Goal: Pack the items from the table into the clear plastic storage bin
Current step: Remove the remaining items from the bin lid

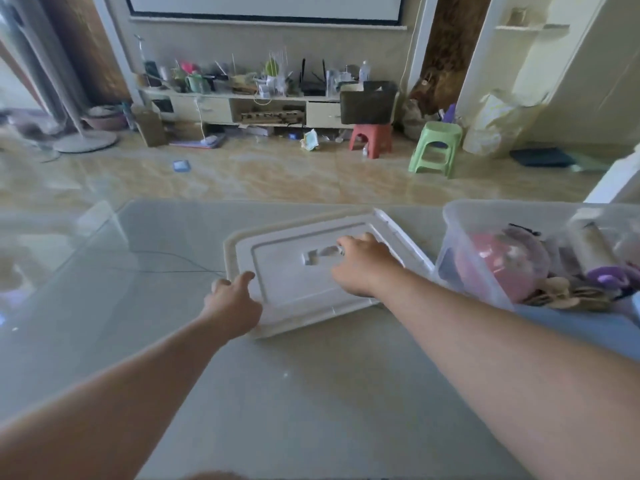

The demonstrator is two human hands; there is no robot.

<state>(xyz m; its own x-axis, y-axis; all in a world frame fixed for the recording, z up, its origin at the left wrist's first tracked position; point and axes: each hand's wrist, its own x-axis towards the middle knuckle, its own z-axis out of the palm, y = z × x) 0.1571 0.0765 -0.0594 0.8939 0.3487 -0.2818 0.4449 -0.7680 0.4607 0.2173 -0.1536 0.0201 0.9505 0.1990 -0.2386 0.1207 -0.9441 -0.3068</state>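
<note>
White lid (pixel 298 289), clear bin (pixel 464 216)

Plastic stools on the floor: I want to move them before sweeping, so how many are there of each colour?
Red stool: 1
Green stool: 1
Total: 2
</note>
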